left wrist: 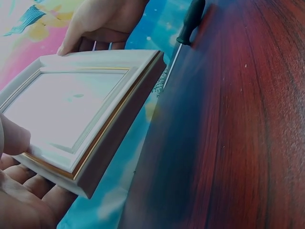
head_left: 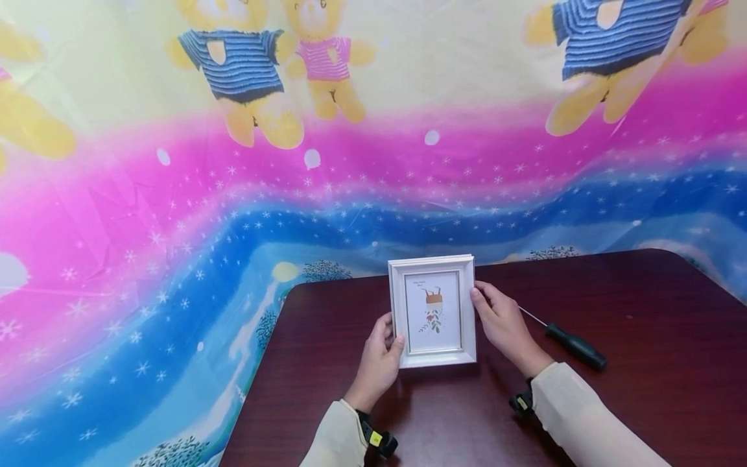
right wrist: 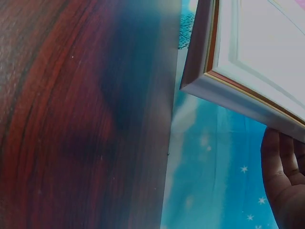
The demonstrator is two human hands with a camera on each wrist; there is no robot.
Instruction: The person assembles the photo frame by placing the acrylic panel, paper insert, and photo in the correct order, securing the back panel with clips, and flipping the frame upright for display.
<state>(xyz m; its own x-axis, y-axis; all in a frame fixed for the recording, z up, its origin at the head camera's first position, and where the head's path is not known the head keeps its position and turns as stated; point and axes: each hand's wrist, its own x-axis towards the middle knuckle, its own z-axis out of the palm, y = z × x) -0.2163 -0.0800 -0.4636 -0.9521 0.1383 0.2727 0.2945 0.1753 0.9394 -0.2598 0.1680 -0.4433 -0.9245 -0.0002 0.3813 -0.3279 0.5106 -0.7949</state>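
Note:
A white picture frame [head_left: 433,311] stands tilted up above the table, its glazed front towards me. Inside is a print [head_left: 433,314] with a brown shape and small leafy sprigs. My left hand [head_left: 378,360] grips the lower left side, thumb on the front and fingers behind, as the left wrist view also shows. On the opposite side, my right hand [head_left: 506,322] holds the edge. The right wrist view catches right-hand fingers [right wrist: 279,167] against the frame's rim. Gold and brown lines run around the frame's moulding [left wrist: 102,150]. The back of the frame is hidden.
A screwdriver [head_left: 574,347] with a dark green handle lies on the table to the right of my right hand. The dark red wooden table [head_left: 659,337] meets a colourful printed cloth [head_left: 373,155] with bears and snowflakes behind it. Black straps with cameras sit on both wrists.

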